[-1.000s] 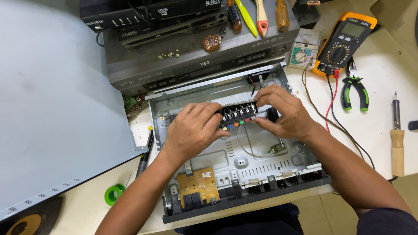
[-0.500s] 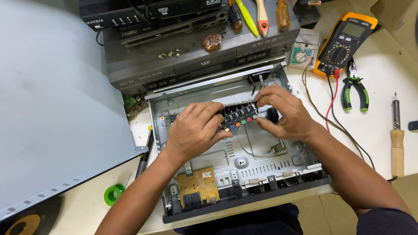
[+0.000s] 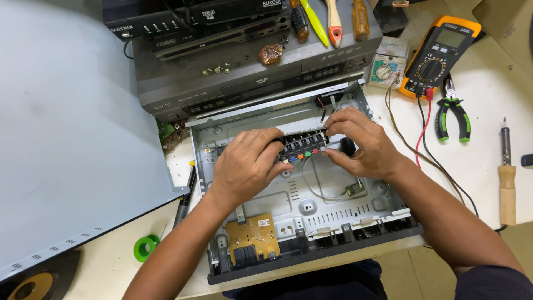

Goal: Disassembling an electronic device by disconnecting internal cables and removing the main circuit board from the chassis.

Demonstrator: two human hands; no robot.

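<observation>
a: where are your hands?

b: both inside the open metal chassis (image 3: 311,222) on the worktop (image 3: 477,161). your left hand (image 3: 247,166) and right hand (image 3: 361,143) are clamped on the two ends of a black connector strip (image 3: 302,145) with small coloured tabs along its front edge.

a: grip?

b: left fingers curl over the strip's left end, right fingertips pinch the right end. hands are apart, with the strip bridging them. it sits just above the chassis floor near the back wall; can't tell if it touches.

a: what else is in the chassis?

b: a yellow circuit board (image 3: 252,239) at the front left, and a thin grey wire (image 3: 313,189) looping under the strip to a small green board (image 3: 353,190).

a: around it?

b: a grey metal cover (image 3: 72,128) on your left, stacked player units (image 3: 244,72) behind, with screwdrivers (image 3: 327,16) on top. to the right, an orange multimeter (image 3: 441,53), green-handled pliers (image 3: 452,114) and a wooden-handled soldering iron (image 3: 506,180). a green tape roll (image 3: 145,247) lies near your left forearm.
</observation>
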